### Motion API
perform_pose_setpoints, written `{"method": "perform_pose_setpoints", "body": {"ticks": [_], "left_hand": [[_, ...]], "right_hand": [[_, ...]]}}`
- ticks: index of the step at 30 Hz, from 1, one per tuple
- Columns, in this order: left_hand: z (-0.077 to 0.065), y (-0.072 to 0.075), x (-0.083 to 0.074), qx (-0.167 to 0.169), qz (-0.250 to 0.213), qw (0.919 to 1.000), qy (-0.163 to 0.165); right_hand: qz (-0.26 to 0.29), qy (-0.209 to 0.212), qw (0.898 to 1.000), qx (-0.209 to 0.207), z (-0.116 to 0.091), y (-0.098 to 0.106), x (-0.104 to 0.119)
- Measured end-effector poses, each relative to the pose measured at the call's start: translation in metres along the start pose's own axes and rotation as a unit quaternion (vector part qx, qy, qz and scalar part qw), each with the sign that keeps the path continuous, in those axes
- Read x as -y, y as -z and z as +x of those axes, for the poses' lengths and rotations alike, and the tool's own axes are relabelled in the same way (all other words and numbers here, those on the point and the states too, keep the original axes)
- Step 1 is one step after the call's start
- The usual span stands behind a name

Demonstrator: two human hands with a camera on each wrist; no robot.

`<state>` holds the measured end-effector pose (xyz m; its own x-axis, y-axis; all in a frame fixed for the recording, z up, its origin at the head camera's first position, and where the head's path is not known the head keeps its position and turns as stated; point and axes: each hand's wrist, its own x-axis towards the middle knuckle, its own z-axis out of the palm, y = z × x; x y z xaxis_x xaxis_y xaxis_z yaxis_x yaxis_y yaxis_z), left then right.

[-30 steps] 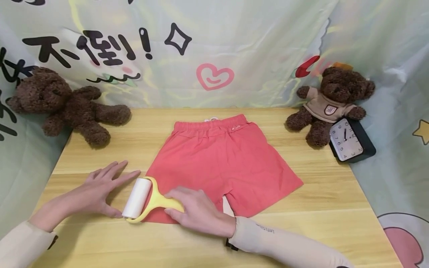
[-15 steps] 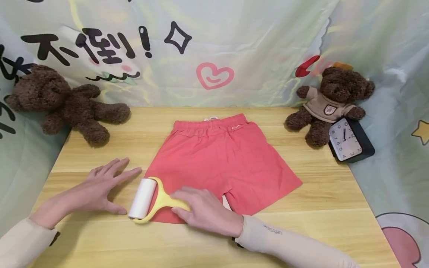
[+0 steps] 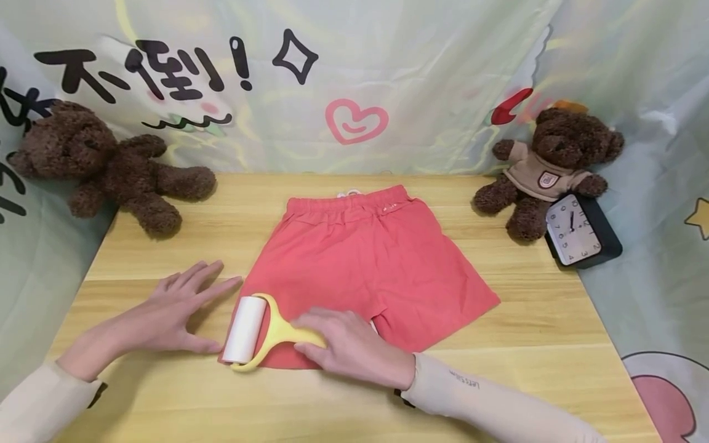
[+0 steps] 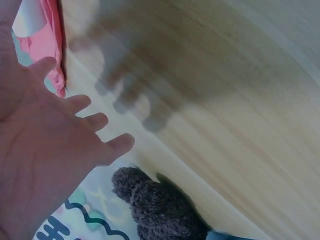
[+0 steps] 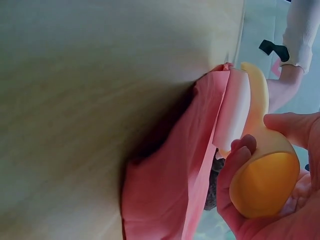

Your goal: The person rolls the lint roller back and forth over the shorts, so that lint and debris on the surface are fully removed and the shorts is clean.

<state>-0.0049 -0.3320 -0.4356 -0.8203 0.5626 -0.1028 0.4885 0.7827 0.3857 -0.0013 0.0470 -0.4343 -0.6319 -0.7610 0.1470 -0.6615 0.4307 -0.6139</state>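
A pair of coral-red shorts (image 3: pixel 354 264) lies flat on the wooden table, waistband toward the back wall. My right hand (image 3: pixel 354 347) grips the yellow handle of a lint roller (image 3: pixel 246 329), whose white cylinder rests on the lower left leg of the shorts. In the right wrist view, fingers and thumb wrap the handle (image 5: pixel 265 185) and the roller (image 5: pixel 235 107) lies against the red cloth (image 5: pixel 170 190). Just left of the roller, my left hand (image 3: pixel 177 307) is spread with its fingers straight and holds nothing. Its thumb and forefinger tips come right up to the left edge of the shorts.
A brown teddy bear (image 3: pixel 127 166) lies at the back left of the table (image 3: pixel 166 400). Another bear in a beige shirt (image 3: pixel 545 166) sits at the back right, with a black square clock (image 3: pixel 581 231) leaning beside it. Printed fabric (image 3: pixel 432 80) hangs behind and along both sides.
My right hand has drawn the lint roller rightward, from the left edge onto the shorts' leg. My left hand has shifted slightly right, still spread. The head view has tilted a little.
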Motion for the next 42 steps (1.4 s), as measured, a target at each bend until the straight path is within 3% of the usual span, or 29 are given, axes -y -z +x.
{"method": "perform_pose_setpoints", "body": {"ticks": [15,24,42], "left_hand": [[0.003,-0.007,-0.004,-0.004,0.024,0.9996,-0.012],[0.003,-0.012,-0.008,0.004,0.036,0.9993,0.011],[0.003,-0.015,-0.012,0.003,0.036,0.9993,0.011]], "right_hand": [[0.003,-0.01,1.0,0.004,0.003,0.002,-0.002],[0.016,-0.015,1.0,0.017,0.003,0.005,-0.002],[0.039,-0.008,0.997,0.072,-0.019,0.043,-0.025]]}}
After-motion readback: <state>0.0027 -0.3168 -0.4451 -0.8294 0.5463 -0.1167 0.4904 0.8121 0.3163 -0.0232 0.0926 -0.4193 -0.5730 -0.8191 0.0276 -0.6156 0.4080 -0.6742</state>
